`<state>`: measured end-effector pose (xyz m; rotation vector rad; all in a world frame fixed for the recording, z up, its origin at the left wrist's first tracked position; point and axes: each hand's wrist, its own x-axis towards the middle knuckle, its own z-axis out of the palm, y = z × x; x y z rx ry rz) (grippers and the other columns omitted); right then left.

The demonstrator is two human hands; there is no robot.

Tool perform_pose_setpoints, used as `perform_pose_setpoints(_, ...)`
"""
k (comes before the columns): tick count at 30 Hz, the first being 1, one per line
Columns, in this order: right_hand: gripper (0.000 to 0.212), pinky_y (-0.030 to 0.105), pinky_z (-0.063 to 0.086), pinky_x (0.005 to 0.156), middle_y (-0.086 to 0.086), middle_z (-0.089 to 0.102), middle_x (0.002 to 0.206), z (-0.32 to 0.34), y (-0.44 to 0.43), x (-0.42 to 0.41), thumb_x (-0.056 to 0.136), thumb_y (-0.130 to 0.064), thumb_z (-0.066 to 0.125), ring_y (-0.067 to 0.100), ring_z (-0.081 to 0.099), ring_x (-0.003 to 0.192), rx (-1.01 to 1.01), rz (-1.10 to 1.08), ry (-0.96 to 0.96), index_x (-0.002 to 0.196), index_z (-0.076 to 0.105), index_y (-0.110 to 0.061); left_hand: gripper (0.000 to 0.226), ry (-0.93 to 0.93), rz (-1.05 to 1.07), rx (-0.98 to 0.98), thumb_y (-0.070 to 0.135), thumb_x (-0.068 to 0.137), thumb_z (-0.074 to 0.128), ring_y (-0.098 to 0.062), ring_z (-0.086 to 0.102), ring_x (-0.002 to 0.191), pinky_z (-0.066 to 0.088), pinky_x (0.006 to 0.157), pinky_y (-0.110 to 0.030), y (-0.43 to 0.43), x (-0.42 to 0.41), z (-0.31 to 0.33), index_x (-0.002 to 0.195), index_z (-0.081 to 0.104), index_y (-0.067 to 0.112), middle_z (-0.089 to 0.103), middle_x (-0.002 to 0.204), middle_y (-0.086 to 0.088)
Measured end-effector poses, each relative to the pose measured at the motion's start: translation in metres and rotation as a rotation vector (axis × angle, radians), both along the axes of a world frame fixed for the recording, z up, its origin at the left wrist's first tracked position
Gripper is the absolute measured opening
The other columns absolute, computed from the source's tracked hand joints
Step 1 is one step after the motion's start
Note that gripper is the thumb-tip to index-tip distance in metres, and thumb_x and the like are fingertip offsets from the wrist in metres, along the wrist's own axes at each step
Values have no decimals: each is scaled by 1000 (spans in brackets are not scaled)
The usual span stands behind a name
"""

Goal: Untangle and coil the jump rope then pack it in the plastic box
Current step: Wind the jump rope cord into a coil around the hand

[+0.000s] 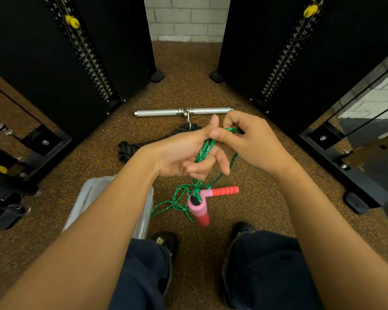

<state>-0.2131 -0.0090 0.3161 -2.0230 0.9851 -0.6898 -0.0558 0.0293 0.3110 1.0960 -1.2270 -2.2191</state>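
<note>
Both hands meet palm-in above the floor — the left hand (186, 153) has rope (205, 148) strands running between its half-curled fingers. The right hand (253, 142) pinches a loop between thumb and forefinger. Below the fingers hang the handles (202, 204) — the box (143, 220) sits under the left forearm.

Braided green cord (205, 149) with darker flecks, slightly sheeny; handles (211, 195) of matt pink foam over ribbed red plastic. Clear, glossy plastic box (147, 211), smooth-walled. Polished metal bar (157, 113) on coarse speckled rubber flooring (267, 211), thick black twisted rope (126, 149) matt, machine panels (27, 48) matt black.
</note>
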Motion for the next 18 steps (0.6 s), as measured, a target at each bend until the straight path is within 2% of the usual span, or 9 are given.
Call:
perform_pose_setpoints(3, 50, 19, 28, 52, -5, 37, 59, -5, -1, 3, 76, -59, 48, 4, 32, 56, 84, 1, -47, 66, 46, -11, 86, 278, -84, 54, 68, 79, 19, -5, 26, 28, 28, 41, -19, 0, 0, 1, 69, 72, 3, 34, 25, 6)
perform_pose_setpoints(6, 70, 28, 31, 57, 5, 44, 65, -10, 2, 7, 82, -64, 33, 11, 38, 60, 155, 21, 16, 76, 53, 4, 71, 594, -100, 25, 54, 90, 28, -7, 24, 33, 26, 45, -20, -2, 2, 0, 77, 73, 2, 28, 29, 4)
perform_pose_setpoints(8, 66, 23, 34, 58, 2, 49, 66, -11, 6, 10, 87, -60, 26, 8, 42, 61, 177, 41, 104, 78, 58, -2, 60, 785, -62, 40, 41, 95, 29, -9, 27, 39, 26, 50, -21, -4, 5, 1, 89, 72, 0, 28, 30, 3)
perform_pose_setpoints(10, 47, 13, 34, 57, -10, 49, 65, -11, 11, 14, 96, -47, 24, -2, 42, 59, 177, 71, 178, 77, 57, -18, 54, 925, 36, 78, 33, 98, 27, -10, 34, 41, 27, 54, -22, -7, 11, 1, 105, 66, -3, 39, 32, 1)
perform_pose_setpoints(12, 38, 21, 36, 62, -9, 53, 72, -12, 15, 17, 98, -40, 23, -2, 46, 66, 168, 135, 235, 84, 53, -21, 48, 942, 249, 49, 30, 98, 27, -10, 49, 44, 32, 55, -20, -8, 15, 0, 122, 57, 2, 64, 49, -2)
perform_pose_setpoints(13, 40, 25, 39, 66, -3, 58, 79, -13, 17, 18, 99, -39, 23, 4, 52, 71, 174, 162, 252, 87, 54, -17, 46, 915, 380, 19, 30, 98, 28, -9, 54, 47, 35, 54, -19, -8, 17, 0, 128, 52, 5, 71, 61, -2)
perform_pose_setpoints(15, 44, 27, 41, 76, 2, 62, 89, -14, 18, 19, 99, -39, 24, 13, 56, 82, 189, 201, 277, 93, 58, -11, 45, 818, 612, -53, 31, 99, 26, -4, 56, 51, 39, 54, -16, -7, 20, 0, 134, 45, 10, 76, 84, 1)
perform_pose_setpoints(18, 37, 25, 35, 73, -5, 57, 79, -15, 19, 20, 98, -40, 26, 11, 53, 78, 172, 245, 317, 85, 52, -18, 43, 624, 805, -114, 32, 100, 26, -5, 63, 68, 46, 62, -15, -8, 21, 3, 134, 45, 14, 70, 113, 0)
